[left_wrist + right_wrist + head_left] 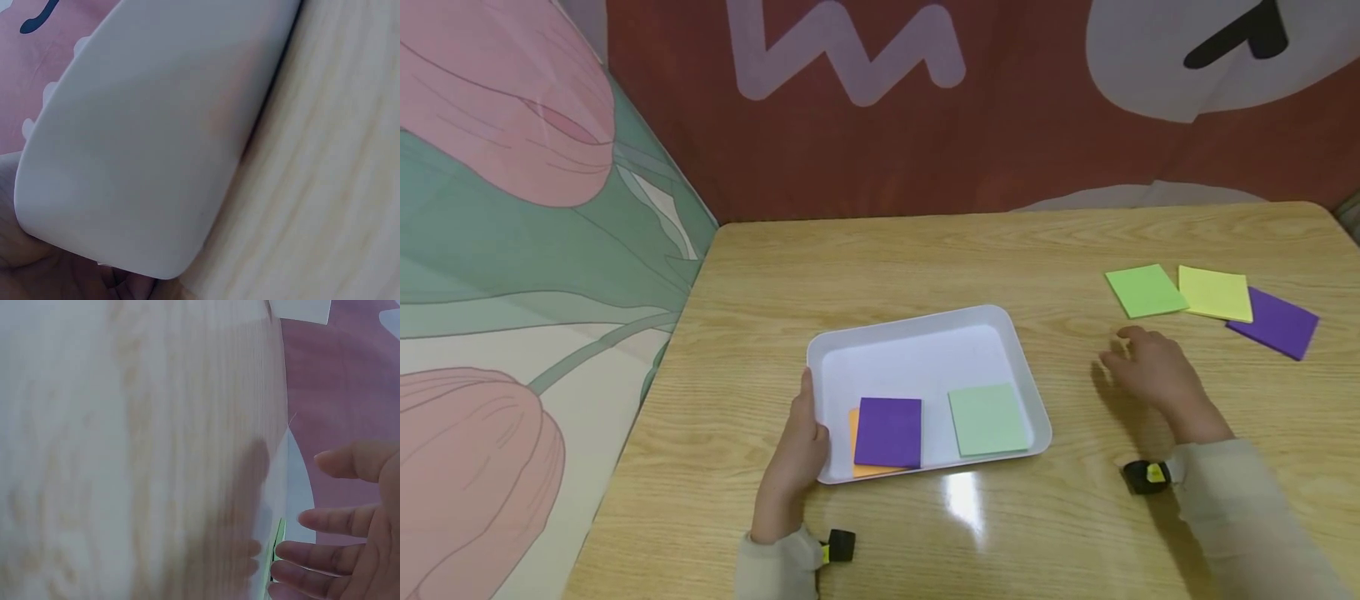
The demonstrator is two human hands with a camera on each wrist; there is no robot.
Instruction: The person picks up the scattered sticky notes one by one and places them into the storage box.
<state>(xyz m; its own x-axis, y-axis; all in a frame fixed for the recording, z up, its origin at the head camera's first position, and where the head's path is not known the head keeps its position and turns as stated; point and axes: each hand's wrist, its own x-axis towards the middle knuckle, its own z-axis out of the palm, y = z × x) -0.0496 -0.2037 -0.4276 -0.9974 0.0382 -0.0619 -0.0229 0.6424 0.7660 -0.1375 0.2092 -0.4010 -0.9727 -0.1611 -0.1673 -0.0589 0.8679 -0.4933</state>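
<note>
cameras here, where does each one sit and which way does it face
Head: worn on the head, looking forward and down at the table; shows the left hand holding the white tray and the right hand near the green note.
Left wrist: sits under the tray's edge, facing its white wall and the wood; a bit of palm shows.
Right wrist: looks along the tabletop to the wall; straight fingers show.
Shared: head and left wrist both see the tray; all see the table.
</note>
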